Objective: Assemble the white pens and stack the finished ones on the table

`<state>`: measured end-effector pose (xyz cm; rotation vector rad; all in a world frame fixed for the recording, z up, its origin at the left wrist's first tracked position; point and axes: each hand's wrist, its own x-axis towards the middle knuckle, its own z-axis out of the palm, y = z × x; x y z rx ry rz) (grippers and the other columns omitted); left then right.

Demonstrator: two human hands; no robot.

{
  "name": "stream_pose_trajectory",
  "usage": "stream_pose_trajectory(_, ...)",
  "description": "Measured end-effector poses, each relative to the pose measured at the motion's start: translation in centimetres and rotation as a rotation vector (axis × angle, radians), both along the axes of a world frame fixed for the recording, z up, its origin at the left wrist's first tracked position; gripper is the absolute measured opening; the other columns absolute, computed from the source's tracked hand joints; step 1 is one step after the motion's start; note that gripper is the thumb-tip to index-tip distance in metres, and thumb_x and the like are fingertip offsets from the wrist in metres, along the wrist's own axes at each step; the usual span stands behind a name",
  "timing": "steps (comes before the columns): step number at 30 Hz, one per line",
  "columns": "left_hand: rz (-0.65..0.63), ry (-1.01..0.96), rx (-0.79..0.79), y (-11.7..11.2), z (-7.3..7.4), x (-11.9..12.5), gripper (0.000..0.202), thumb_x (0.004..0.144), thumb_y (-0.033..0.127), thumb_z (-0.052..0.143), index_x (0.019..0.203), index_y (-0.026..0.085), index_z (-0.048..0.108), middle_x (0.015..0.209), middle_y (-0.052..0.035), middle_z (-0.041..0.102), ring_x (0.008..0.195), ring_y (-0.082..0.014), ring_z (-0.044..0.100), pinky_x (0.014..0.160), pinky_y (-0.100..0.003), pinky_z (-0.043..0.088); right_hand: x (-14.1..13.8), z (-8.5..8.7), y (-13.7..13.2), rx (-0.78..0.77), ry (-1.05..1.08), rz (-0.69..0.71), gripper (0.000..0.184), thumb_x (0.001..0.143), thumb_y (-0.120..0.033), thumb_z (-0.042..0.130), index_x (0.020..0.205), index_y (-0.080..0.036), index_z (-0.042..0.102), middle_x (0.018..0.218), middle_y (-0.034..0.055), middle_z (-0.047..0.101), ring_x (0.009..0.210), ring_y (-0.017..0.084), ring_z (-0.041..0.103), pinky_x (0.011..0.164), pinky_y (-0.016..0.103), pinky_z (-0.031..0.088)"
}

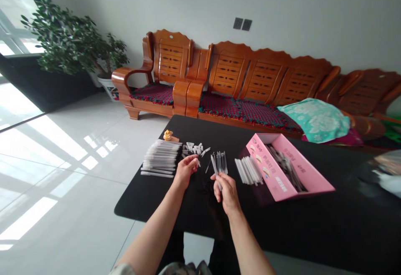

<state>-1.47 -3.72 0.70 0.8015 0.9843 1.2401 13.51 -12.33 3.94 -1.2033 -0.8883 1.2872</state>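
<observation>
My left hand is closed in a pinch on a small white cap, just in front of a loose pile of similar white caps. In my right hand a slim whitish pen points up and away from me, gripped between thumb and fingers. Thin dark pen refills lie just beyond that hand. To the left, white pens with dark ends are stacked side by side. White pen tubes lie in a row right of my right hand.
A pink box holding dark grey slender pieces stands on the black table. A small yellow figurine sits at the table's far left. Behind are a wooden sofa and a potted plant. Something blurred lies far right.
</observation>
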Motion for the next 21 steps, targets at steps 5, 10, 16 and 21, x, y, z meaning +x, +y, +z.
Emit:
stream_pose_trajectory(5, 0.037, -0.37, -0.126, -0.4, 0.8, 0.1, 0.034, 0.066, 0.027, 0.082, 0.091, 0.008, 0.07, 0.072, -0.0029, 0.064, 0.057, -0.0048, 0.055, 0.053, -0.014, 0.046, -0.2, 0.5, -0.3, 0.064, -0.217, -0.014, 0.031, 0.079, -0.045, 0.061, 0.078, -0.015, 0.068, 0.043, -0.0088, 0.037, 0.036, 0.007, 0.029, 0.036, 0.019, 0.021)
stream_pose_trajectory(10, 0.142, -0.423, -0.135, 0.0, 0.8, 0.2, 0.027, 0.068, 0.022, 0.081, 0.089, 0.008, 0.07, 0.072, -0.0041, 0.066, 0.056, -0.0044, 0.057, 0.052, -0.013, 0.047, -0.3, 1.1, -0.8, 0.2, -0.506, 0.036, 0.033, 0.086, -0.043, 0.055, 0.079, -0.015, 0.07, 0.052, -0.0038, 0.047, 0.048, 0.01, 0.04, 0.045, 0.022, 0.028)
stream_pose_trajectory(16, 0.149, -0.391, -0.102, -0.3, 0.9, 0.4, 0.032, 0.063, 0.026, 0.084, 0.087, 0.009, 0.07, 0.072, -0.0043, 0.066, 0.056, -0.0048, 0.057, 0.052, -0.014, 0.046, -0.7, 1.0, -0.8, 0.245, -0.694, 0.045, 0.033, 0.09, -0.042, 0.05, 0.078, -0.017, 0.069, 0.055, -0.0019, 0.053, 0.051, 0.012, 0.044, 0.049, 0.023, 0.03)
stream_pose_trajectory(21, 0.122, -0.334, -0.05, -0.9, 1.1, 0.8, 0.04, 0.059, 0.033, 0.086, 0.087, 0.009, 0.071, 0.073, -0.0039, 0.065, 0.058, -0.0054, 0.056, 0.052, -0.015, 0.043, -0.9, 0.7, -0.6, 0.259, -0.75, -0.001, 0.033, 0.088, -0.044, 0.052, 0.073, -0.019, 0.068, 0.056, 0.0005, 0.057, 0.051, 0.014, 0.047, 0.049, 0.023, 0.032)
